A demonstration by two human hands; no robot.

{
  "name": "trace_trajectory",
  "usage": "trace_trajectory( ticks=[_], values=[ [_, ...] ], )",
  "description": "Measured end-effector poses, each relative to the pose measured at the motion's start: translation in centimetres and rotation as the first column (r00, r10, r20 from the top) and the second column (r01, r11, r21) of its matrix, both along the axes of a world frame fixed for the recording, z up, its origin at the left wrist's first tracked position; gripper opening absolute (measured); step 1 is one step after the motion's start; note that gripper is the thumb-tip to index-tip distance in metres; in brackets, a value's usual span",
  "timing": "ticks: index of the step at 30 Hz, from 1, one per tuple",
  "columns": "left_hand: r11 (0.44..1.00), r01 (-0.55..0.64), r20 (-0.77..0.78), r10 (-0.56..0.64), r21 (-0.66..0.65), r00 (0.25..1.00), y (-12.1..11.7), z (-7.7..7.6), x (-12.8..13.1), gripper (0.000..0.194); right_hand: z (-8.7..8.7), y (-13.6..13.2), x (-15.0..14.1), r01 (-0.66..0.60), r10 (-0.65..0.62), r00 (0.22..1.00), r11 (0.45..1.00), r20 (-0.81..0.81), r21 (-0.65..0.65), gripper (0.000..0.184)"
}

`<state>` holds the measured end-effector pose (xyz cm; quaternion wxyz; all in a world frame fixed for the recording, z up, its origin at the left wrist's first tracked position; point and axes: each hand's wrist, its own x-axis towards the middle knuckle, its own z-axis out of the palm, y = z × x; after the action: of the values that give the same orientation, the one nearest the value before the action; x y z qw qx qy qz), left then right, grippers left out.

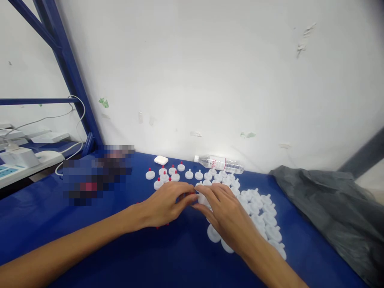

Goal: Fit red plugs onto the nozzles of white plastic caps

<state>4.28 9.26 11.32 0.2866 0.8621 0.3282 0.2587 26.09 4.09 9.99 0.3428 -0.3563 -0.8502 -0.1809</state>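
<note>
My left hand (166, 205) is closed in a pinch on a small red cap (192, 193), mostly hidden by the fingers. Facing it, my right hand (226, 210) grips a white spouted lid (204, 199) on its side, its spout toward the red cap. Whether the two parts touch, I cannot tell. Behind and under my left hand stand several white lids with red tips (150, 174). Around my right hand lie many plain white spouted lids (268, 218), some crowded together and overlapping. Two more plain lids (189, 174) stand just beyond my fingertips.
A clear plastic bottle (220, 163) lies against the wall, beside a small white case (161, 160). Dark grey plastic sheeting (333, 216) covers the right side of the blue table (120, 256). At left are a power strip (18, 168), white cables and a blue metal frame (67, 68).
</note>
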Motion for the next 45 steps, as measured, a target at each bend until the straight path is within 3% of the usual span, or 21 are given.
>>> trace_trajectory(
  ticks=[3,10,14,20,29,32,35,39,43,45],
  values=[
    [0.997,0.031,0.045,-0.027,-0.077,0.999,0.2,0.2,-0.1,0.046,0.3,-0.1,0.3,-0.036,0.033,0.999,0.997,-0.04,-0.07,0.026],
    [0.969,0.099,0.13,-0.071,-0.225,0.989,0.6,0.0,-0.4,0.058,-0.5,-0.1,0.5,-0.081,0.014,0.965,0.965,-0.261,-0.249,0.051],
    [0.959,0.138,0.132,-0.108,-0.246,0.985,0.6,0.0,-0.6,0.061,-0.8,-0.2,0.4,-0.126,0.062,0.956,0.969,-0.287,-0.212,0.045],
    [0.93,0.18,0.129,-0.146,-0.319,0.981,0.5,0.2,-0.9,0.064,-0.5,-0.8,-0.1,-0.128,0.064,0.958,0.968,-0.279,-0.217,0.065],
    [0.896,0.242,0.161,-0.195,-0.372,0.968,0.5,-0.3,-0.8,0.067,0.2,-1.3,-0.8,-0.184,0.141,0.956,0.972,-0.257,-0.148,0.06],
    [0.917,0.22,0.103,-0.196,-0.333,0.975,0.4,0.2,-0.8,0.069,0.2,-1.2,-0.8,-0.17,0.13,0.965,0.971,-0.227,-0.166,0.057],
    [0.958,0.153,0.016,-0.154,-0.244,0.988,0.7,1.7,-0.7,0.071,0.3,-0.8,-0.6,-0.093,0.065,0.979,0.986,-0.191,-0.14,0.061],
    [0.998,-0.053,-0.128,0.047,-0.043,0.991,2.7,4.7,-0.7,0.06,0.6,-0.3,-0.1,-0.021,0.007,0.984,0.997,-0.18,-0.078,0.063],
    [0.947,-0.249,-0.343,0.308,0.205,0.887,6.6,7.0,-0.4,0.031,0.7,0.0,0.3,-0.027,0.017,0.978,0.999,-0.208,-0.041,0.049],
    [0.92,-0.269,-0.439,0.374,0.284,0.817,8.5,7.4,-0.2,0.03,0.6,0.0,0.2,-0.044,0.037,0.979,0.999,-0.203,-0.031,0.047]
  ],
)
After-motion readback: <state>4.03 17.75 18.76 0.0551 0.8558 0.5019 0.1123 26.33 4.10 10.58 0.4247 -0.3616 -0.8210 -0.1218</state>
